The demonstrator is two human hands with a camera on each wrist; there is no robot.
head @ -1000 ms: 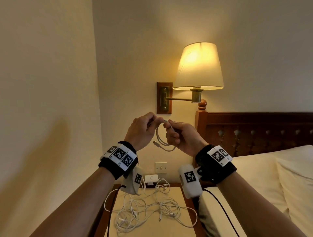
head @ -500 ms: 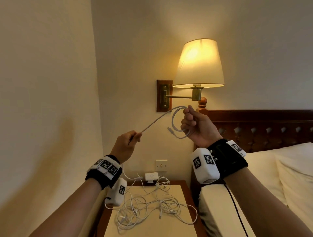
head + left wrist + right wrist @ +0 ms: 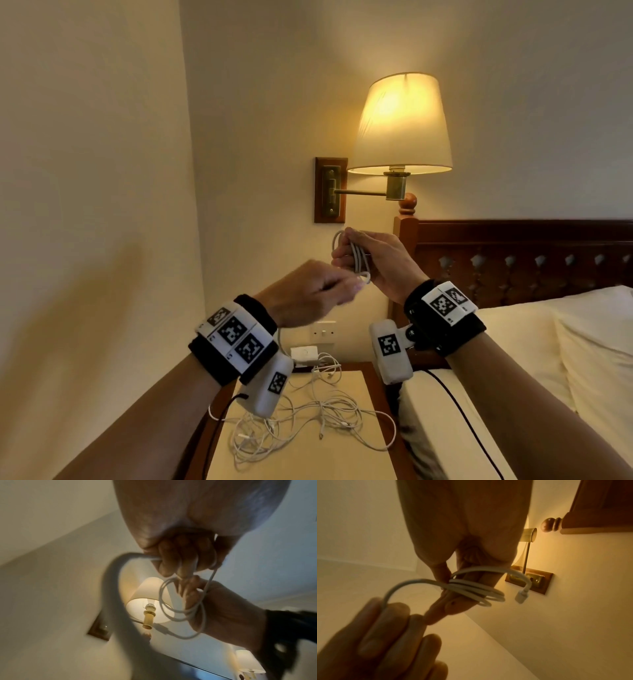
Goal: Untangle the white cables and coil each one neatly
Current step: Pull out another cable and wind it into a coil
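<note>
The right hand [image 3: 380,263], raised just below the wall lamp [image 3: 400,123], has its fingers curled round a small bundle of white cable [image 3: 358,258]: the right wrist view shows several loops lying side by side across the fingers [image 3: 453,605], with one plug end [image 3: 521,597] sticking out free towards the lamp's wall plate. The left hand [image 3: 308,294], just below and to the lamp-plate side of the right, pinches the running length of the same cable between curled fingers, and a short blurred arc of cable joins the two hands; the left wrist view shows the cable leaving the fist and sweeping round in a wide bend. The cable looks light, thin and limp, smooth-skinned enough to slide through a loose pinch, and springy enough that loops would probably open if the right hand eased off. I judge the best hold is on the crossing of the loops for the right hand, and on the bare cord near the coil for the left, not on the plug. Far below the lamp, on the bedside table [image 3: 342,455], the remaining white cables [image 3: 308,414] lie in a loose tangle, with a white charger block [image 3: 305,353] at the wall end and the bed [image 3: 513,342] just beside.
</note>
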